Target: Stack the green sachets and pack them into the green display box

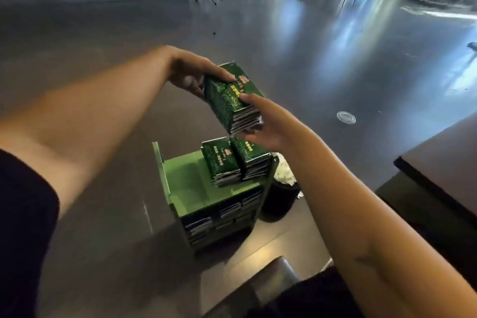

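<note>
Both hands, left hand point(189, 77) and right hand point(268, 124), clasp a squared stack of dark-green foil sachets point(232, 100); next, probably lower it at six o'clock into the green cardboard display box point(180, 181).

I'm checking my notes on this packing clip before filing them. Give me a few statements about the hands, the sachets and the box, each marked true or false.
1. Both hands hold one stack of green sachets in the air. True: the left hand grips its far end, the right hand its near end.
2. The green display box holds no sachets. False: two stacks sit on its right side.
3. The left part of the box is bare. True.
4. The held stack rests on the box. False: it is clear above it.
5. A black bin stands right of the box. True.
</note>
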Tool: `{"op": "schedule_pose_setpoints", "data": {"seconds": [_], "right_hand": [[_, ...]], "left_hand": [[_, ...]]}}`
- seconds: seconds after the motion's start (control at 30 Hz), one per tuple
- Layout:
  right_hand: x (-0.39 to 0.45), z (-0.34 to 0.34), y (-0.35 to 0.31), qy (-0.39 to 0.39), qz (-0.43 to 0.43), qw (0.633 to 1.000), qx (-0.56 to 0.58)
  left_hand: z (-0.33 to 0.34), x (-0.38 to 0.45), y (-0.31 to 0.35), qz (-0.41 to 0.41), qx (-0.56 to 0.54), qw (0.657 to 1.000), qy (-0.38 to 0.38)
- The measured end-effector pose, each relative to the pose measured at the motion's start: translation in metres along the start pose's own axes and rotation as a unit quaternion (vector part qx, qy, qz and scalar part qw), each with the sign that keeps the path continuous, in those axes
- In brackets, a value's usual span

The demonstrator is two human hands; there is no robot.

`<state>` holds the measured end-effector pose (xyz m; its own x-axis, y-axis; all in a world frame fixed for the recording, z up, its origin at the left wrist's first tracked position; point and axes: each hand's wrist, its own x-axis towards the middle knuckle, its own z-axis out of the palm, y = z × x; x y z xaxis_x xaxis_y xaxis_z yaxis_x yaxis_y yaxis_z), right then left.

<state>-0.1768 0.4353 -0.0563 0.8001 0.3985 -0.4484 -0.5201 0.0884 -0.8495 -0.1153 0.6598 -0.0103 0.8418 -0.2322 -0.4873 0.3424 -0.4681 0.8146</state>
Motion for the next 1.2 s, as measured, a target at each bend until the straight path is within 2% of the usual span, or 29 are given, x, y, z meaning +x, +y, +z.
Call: {"op": "schedule_pose_setpoints", "data": {"seconds": [0.13,0.33,0.6,0.93,1.2], "right_hand": [[0.020,0.038,0.042,-0.012,0.040,0.999,0.015],[0.043,0.070,0.112,0.030,0.086,0.993,0.074],[0.057,0.087,0.149,0.094,0.123,0.985,0.080],[0.079,0.107,0.205,0.143,0.154,0.976,0.058],[0.086,0.091,0.229,0.199,0.178,0.964,0.010]], "left_hand": [[-0.023,0.000,-0.060,-0.037,0.023,0.999,-0.030],[-0.034,0.000,-0.122,-0.077,0.018,0.994,-0.082],[-0.027,0.012,-0.165,-0.101,0.003,0.992,-0.073],[-0.013,0.033,-0.171,-0.187,0.164,0.963,-0.105],[0.010,0.054,-0.174,-0.235,0.293,0.923,-0.082]]}}
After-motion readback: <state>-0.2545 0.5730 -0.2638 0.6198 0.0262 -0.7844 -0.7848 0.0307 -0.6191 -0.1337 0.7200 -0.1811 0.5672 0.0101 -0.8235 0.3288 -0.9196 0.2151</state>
